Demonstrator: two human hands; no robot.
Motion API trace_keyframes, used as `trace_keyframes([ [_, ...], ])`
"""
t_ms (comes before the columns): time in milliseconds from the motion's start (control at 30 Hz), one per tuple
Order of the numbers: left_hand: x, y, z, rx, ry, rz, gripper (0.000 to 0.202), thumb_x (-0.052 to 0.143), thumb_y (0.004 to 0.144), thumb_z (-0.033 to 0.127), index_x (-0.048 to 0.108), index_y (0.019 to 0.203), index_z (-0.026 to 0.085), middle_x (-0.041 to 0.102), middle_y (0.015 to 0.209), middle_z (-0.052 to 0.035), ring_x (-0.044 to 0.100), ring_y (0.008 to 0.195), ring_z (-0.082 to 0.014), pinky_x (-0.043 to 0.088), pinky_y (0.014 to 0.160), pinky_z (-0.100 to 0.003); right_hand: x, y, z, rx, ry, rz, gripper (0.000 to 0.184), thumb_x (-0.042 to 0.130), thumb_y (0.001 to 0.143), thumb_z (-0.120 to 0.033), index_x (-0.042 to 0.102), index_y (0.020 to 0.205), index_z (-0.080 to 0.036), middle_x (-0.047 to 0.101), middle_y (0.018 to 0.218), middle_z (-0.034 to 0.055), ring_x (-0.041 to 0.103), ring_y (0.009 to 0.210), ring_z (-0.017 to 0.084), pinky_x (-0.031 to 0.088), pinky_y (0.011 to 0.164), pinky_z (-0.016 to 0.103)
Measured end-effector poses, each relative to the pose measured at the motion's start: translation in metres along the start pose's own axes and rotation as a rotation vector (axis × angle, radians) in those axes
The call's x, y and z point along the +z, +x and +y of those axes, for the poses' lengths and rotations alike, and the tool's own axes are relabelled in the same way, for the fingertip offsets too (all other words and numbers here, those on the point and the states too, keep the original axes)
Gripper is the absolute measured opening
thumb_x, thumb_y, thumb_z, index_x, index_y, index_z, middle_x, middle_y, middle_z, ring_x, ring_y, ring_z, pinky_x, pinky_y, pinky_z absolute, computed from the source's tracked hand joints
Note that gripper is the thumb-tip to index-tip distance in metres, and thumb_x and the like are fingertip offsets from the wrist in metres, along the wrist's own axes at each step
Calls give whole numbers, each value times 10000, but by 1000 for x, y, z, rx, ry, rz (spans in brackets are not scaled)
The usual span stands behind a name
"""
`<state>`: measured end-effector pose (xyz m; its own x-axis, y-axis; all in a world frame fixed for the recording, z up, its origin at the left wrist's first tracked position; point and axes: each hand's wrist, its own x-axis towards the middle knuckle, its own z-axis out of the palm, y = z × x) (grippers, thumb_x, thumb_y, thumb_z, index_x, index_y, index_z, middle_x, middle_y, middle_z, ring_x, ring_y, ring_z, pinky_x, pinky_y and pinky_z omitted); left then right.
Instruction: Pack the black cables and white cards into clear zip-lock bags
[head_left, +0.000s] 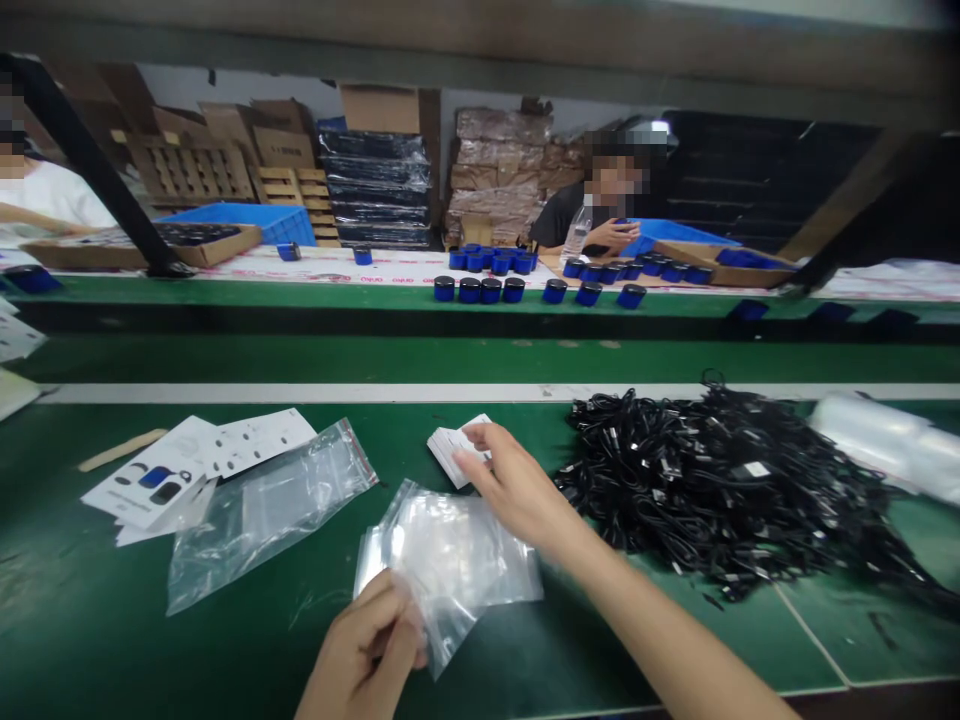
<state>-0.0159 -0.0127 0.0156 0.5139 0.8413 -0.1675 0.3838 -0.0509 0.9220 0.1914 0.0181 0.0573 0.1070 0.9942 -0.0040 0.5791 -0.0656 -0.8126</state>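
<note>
My left hand (375, 640) is closed in a pinch on a clear plastic bag (442, 560), which is tilted above more flat clear bags (517, 580) on the green worktop. Beyond the bags lies a small stack of white cards (444, 455). Reaching over from the right, my right hand (506, 480) has its thumb and fingers closed about the top white card. Whether that card is lifted off the stack, I cannot tell.
Right of my hand is a heap of black cables (697, 490), with a clear plastic roll (885, 445) behind it. Printed leaflets (157, 475) and a larger zip bag (277, 510) lie left. Blue-and-black round items (491, 290) line the far shelf; a co-worker (577, 215) sits behind.
</note>
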Motion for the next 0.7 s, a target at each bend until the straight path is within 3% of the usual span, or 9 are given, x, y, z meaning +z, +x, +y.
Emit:
trace_keyframes([
  [100, 10, 6, -9, -9, -172, 38, 434, 448, 874, 491, 507, 566, 192, 437, 672, 14, 513, 593, -131, 481, 568, -198, -4, 39, 14, 107, 25, -127, 396, 420, 951, -435, 524, 1140, -103, 649, 1032, 130, 618, 929, 220, 470, 790, 331],
  [200, 21, 8, -21, 18, -251, 149, 464, 481, 852, 527, 482, 534, 188, 440, 661, 14, 510, 564, -121, 492, 548, -200, -5, 56, 26, 195, 33, -235, 458, 551, 876, -485, 525, 1137, -110, 678, 925, 91, 650, 766, 181, 489, 663, 278],
  [300, 28, 8, -31, 37, -235, 169, 475, 465, 863, 522, 473, 527, 187, 419, 656, 20, 491, 534, -106, 482, 514, -189, -6, 59, 30, 235, -4, -282, 629, 703, 747, -499, 486, 1197, -117, 664, 966, 89, 648, 723, 172, 482, 660, 278],
  [433, 32, 10, -39, 47, -215, 181, 463, 457, 870, 512, 480, 541, 187, 377, 662, 32, 444, 515, -89, 464, 492, -174, -8, 61, 25, 270, -80, -284, 793, 732, 665, -569, 465, 1251, -106, 610, 1090, 142, 637, 822, 230, 468, 700, 319],
  [533, 34, 10, -41, 38, -220, 185, 451, 459, 871, 505, 462, 548, 191, 359, 663, 39, 428, 508, -85, 459, 491, -175, -10, 63, 20, 295, -97, -293, 753, 734, 695, -493, 455, 1273, -100, 619, 1071, 140, 633, 839, 245, 463, 702, 321],
  [700, 33, 9, -35, 14, -224, 183, 439, 477, 857, 514, 456, 557, 194, 377, 666, 34, 453, 517, -96, 460, 497, -187, -16, 66, 24, 297, -38, -316, 646, 727, 736, -407, 476, 1249, -106, 634, 1049, 118, 628, 739, 188, 466, 649, 291],
])
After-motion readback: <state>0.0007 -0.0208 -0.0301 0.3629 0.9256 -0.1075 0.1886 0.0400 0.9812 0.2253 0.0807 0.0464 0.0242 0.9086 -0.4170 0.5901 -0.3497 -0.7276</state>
